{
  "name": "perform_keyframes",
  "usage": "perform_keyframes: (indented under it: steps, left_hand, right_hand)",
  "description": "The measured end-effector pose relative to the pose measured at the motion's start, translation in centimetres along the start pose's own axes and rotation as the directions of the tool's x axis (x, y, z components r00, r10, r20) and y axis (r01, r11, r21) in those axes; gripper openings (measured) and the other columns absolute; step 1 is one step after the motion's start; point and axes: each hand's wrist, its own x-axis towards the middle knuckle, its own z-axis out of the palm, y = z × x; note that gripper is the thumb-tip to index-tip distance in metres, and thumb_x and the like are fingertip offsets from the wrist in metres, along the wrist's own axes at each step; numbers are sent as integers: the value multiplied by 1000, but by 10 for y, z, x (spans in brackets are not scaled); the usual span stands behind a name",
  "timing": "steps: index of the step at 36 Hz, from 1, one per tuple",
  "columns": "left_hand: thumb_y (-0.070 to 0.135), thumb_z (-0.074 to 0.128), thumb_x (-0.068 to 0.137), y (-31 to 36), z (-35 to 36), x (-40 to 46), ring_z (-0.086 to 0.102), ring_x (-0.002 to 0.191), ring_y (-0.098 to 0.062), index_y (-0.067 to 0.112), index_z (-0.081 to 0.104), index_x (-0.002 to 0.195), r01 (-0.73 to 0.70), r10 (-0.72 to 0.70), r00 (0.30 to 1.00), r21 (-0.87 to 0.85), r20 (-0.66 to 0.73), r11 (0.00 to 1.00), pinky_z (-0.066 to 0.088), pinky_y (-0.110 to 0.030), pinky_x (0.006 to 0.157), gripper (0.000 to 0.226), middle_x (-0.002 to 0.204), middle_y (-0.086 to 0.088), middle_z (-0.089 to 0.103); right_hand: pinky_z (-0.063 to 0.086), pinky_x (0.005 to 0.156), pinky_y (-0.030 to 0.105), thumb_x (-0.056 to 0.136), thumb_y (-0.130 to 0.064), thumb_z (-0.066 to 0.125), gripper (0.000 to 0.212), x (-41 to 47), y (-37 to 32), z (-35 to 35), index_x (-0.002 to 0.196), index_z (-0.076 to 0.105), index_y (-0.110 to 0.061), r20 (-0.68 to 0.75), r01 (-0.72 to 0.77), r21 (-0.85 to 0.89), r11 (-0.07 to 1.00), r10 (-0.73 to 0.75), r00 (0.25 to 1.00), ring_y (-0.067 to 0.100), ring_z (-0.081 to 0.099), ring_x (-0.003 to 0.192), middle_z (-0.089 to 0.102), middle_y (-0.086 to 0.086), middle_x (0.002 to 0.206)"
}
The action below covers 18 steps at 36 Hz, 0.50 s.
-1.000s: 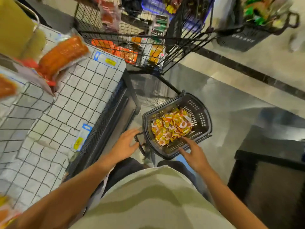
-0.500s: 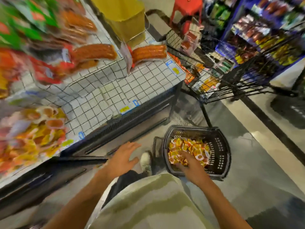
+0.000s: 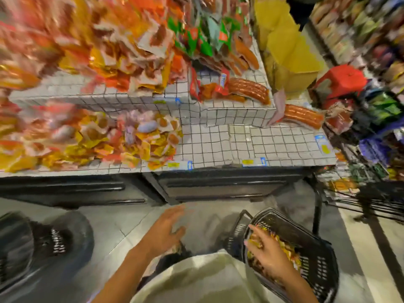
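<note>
Head view puts you low on the floor in front of a shelf [image 3: 262, 141] with white tiles. At the near left a dark bin [image 3: 43, 243] sits on the floor, well apart from both hands. Far and left, on the shelf, lies a heap [image 3: 135, 147] of small yellow and orange snacks.

Your left hand [image 3: 166, 232] hangs over the floor, near the shelf's dark base. It is wide open with the fingers spread, and it holds nothing.

Your right hand [image 3: 267, 254] is down inside the basket [image 3: 321, 267], at the near right. Its fingers lie on the packs [image 3: 290, 254] in there. The picture is too blurry to tell if it has grabbed any.

So the packs are right under your right hand and well apart from your left. The right hand is the one to lift them. The basket's long side runs from far left to near right, and your hand is at its near left side, next to your body.

From the basket, the heap is up, far and to the left. I think the packs must go that way, across your body. Your open left hand sits between the basket and the heap, so it could help on the way.

At the far right a wire cart [image 3: 371, 193] stands just past the basket. Keep your arm away from it.
</note>
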Motion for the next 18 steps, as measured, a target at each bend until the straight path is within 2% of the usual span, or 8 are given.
perform_keyframes:
  steps: [3,5,9,12,14,17,18]
  left_hand:
    - [22,64,97,-35,-20,-11,41,139,-17,18,50,144,85,-87,995,-49,-40,995,16,-5,111,49,149,4,43]
    - [26,61,99,-57,-36,-18,38,140,-14,23,47,146,130,-136,989,-81,-65,988,20,-12,114,49,152,5,41]
    - [28,59,99,-96,-69,-31,35,141,-12,30,43,148,179,-193,974,-127,-115,976,23,-18,114,51,152,10,40]
    - [27,59,99,-118,-93,-39,38,138,-12,28,44,147,195,-216,963,-135,-162,971,21,-13,110,50,150,13,40]
    - [25,60,99,-130,-107,-43,38,138,-11,25,45,147,198,-222,957,-137,-186,971,19,-11,110,50,151,11,41]
    - [23,61,99,-142,-123,-45,40,138,-13,24,46,146,199,-232,947,-162,-221,966,27,-25,117,49,151,5,45]
    - [24,61,99,-145,-127,-45,40,138,-12,24,46,146,206,-245,939,-176,-240,963,28,-26,117,49,151,5,45]
  right_hand:
    - [39,109,24,94,-39,70,56,14,-35,14,145,51,-26,1,-21,-12,1000,21,1000,8,51,131,57,-7,141]
    - [39,109,23,95,-39,68,56,24,-59,25,147,50,-27,14,-9,-37,999,9,1000,9,53,127,53,-7,146]
    - [36,114,26,96,-41,65,57,44,-114,44,148,49,-22,37,69,-78,995,-66,997,11,48,136,51,-4,151]
    - [34,118,31,98,-38,63,56,56,-155,52,150,47,-23,62,137,-80,987,-132,989,12,46,138,47,-3,154]
    - [34,117,29,98,-37,63,54,62,-179,55,149,46,-27,69,183,-72,981,-178,982,10,47,136,46,-6,154]
    - [34,115,26,97,-38,64,54,73,-208,56,148,47,-32,42,215,-42,976,-213,976,10,44,141,48,-7,152]
    - [36,114,26,97,-38,64,55,77,-216,56,148,47,-32,40,218,-28,976,-217,975,10,44,141,48,-7,152]
